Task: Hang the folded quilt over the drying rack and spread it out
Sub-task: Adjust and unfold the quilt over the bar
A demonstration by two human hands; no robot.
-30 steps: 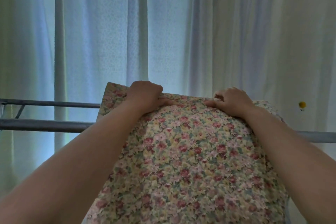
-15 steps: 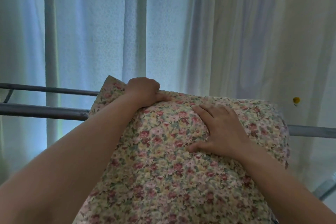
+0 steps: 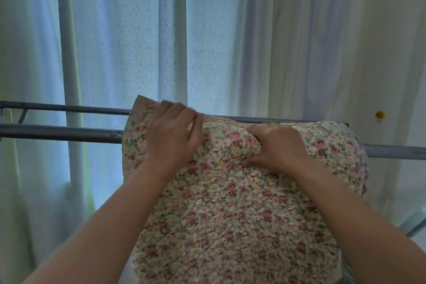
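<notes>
Right hand point(image 3: 277, 145) no longer flat: fingers now curled, pinching fold of floral quilt point(image 3: 230, 203). Left hand point(image 3: 174, 132) still clamps top edge, left of it. Quilt draped over drying rack rails point(image 3: 60, 132), still folded; spreading likely starting.

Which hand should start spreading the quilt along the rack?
Probably the left hand: it sits by the quilt's left edge, with bare rack rails beyond. The right hand is bunching fabric mid-quilt.
</notes>
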